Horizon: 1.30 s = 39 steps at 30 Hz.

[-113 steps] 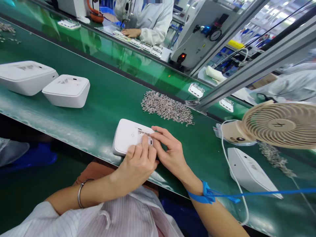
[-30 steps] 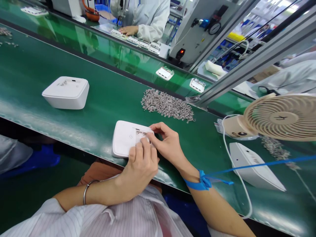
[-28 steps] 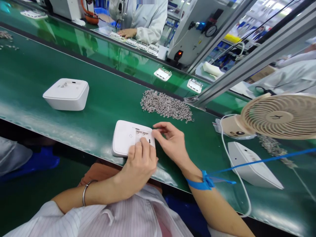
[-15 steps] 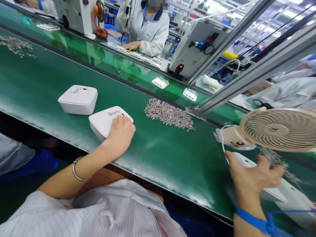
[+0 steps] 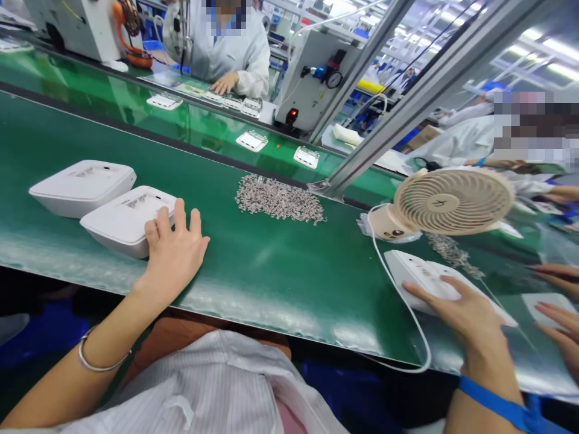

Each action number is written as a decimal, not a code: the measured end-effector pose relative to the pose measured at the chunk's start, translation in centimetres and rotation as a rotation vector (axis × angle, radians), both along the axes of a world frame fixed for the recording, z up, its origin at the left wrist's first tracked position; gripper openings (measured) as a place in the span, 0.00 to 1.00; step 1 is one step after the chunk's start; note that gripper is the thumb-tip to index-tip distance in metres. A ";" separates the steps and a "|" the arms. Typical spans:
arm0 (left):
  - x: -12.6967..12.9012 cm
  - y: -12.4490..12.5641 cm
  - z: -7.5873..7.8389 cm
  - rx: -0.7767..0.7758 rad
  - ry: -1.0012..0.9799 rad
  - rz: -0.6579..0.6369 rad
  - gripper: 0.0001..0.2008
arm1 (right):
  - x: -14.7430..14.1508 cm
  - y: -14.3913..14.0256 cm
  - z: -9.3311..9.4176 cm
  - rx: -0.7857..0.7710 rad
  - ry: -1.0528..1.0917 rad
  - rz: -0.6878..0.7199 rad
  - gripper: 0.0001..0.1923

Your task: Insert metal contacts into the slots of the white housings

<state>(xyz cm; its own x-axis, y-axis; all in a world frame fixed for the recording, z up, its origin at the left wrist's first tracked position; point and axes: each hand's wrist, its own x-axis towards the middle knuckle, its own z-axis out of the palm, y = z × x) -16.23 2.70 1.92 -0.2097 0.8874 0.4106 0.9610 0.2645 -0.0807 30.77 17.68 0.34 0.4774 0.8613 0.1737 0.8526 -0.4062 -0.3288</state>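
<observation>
Two white plastic cases [image 5: 120,217] lie side by side on the green belt at the left, shallow and with rounded corners. My left hand [image 5: 174,256] is at the right edge of the nearer one, its fingers spread, with nothing held. On the right, my right hand [image 5: 470,310] is over another pair of white cases [image 5: 409,277]. Its thumb and forefinger straddle a case there, while the other fingers are partly hidden. A silver bangle is on my left wrist and a blue strap on the right.
A pile of small metal parts [image 5: 280,199] lies mid-belt, and a beige fan [image 5: 452,202] with a white cable stands at the right. A metal post [image 5: 362,138] rises behind. Another person's hands [image 5: 561,313] are at the far right; a co-worker sits opposite.
My left hand has loosened from the nearer left case and spread its fingers; that case now lies against the other. My right hand has come down onto the right-hand cases. The view has shifted right.
</observation>
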 end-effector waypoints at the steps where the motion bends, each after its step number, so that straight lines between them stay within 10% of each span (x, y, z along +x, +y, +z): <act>1: 0.3 -0.1 -0.1 -0.003 0.007 -0.009 0.20 | 0.1 -0.2 0.1 0.014 0.020 0.012 0.28; 10: 2.1 -1.2 -0.7 0.099 0.123 -0.182 0.19 | -2.8 -3.0 1.6 0.279 -0.199 -0.120 0.20; 13: 3.9 -1.5 -0.7 0.094 0.063 -0.301 0.21 | -7.8 -6.0 2.0 0.522 -0.295 0.331 0.23; 17: 5.8 -1.8 -0.5 0.037 -0.098 -0.479 0.30 | -15.9 -9.6 2.0 0.378 -0.156 1.143 0.26; 20: 5.9 -2.0 -0.7 0.057 -0.114 -0.515 0.24 | -19.1 -9.8 2.2 0.267 0.022 1.339 0.33; 29: 7.4 -3.6 -1.2 0.217 -0.070 -0.382 0.19 | -19.1 -1.4 -0.3 0.166 0.680 0.654 0.15; 39: 7.9 -4.3 0.1 -0.020 -0.195 -0.710 0.17 | -19.9 2.3 -1.7 0.198 0.329 0.687 0.11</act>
<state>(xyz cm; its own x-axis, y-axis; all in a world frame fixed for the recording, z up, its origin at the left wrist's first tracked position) -8.33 -1.61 1.99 0.3502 0.8437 0.4068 0.8978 -0.4262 0.1110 10.91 19.98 -1.39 -0.0975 0.9500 0.2967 0.7380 0.2690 -0.6189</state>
